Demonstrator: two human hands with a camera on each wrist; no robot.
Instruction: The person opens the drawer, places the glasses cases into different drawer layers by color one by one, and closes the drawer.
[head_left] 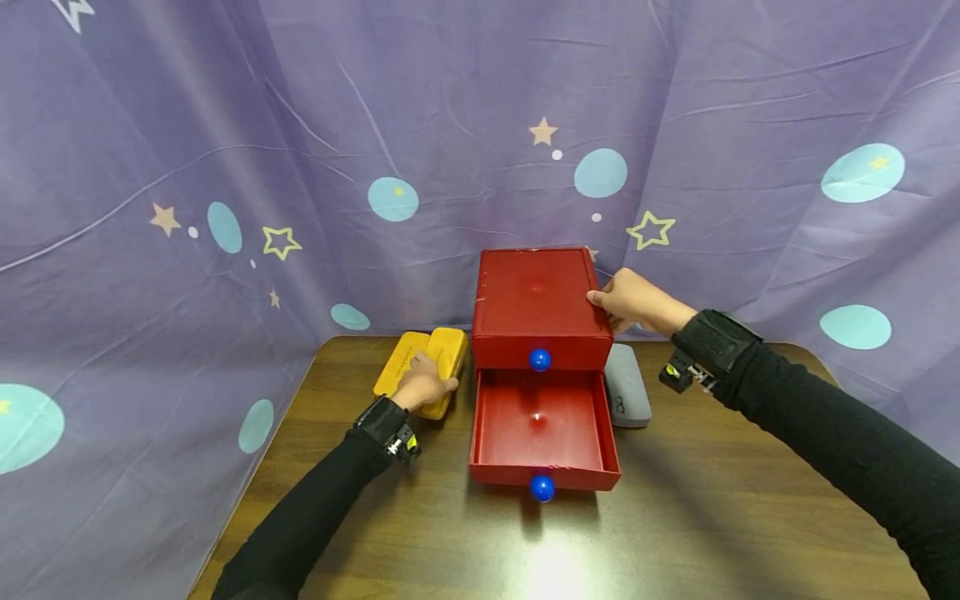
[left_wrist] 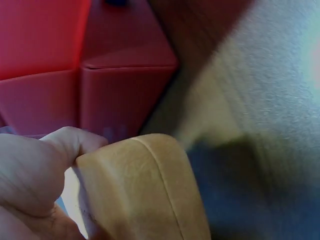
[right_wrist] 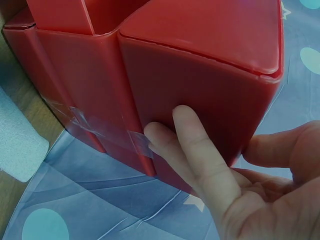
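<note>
The left hand [head_left: 422, 383] holds a yellow case [head_left: 447, 354], whose two parts lie side by side left of the red drawer box [head_left: 536, 292]. In the left wrist view the thumb [left_wrist: 80, 142] presses the end of the seamed case [left_wrist: 145, 185]; the other fingers are mostly hidden. At the box's right side is the right hand [head_left: 633, 302], thumb over the top edge. Its straight fingers [right_wrist: 197, 145] lie against the side wall in the right wrist view. The lower drawer [head_left: 538, 429] is pulled out and holds nothing; the upper one is closed.
A grey case [head_left: 628, 387] with a glasses mark lies right of the box. Blue round knobs [head_left: 540, 360] stick out from both drawer fronts. The wooden table [head_left: 420, 533] ends at a purple curtain [head_left: 450, 108] behind.
</note>
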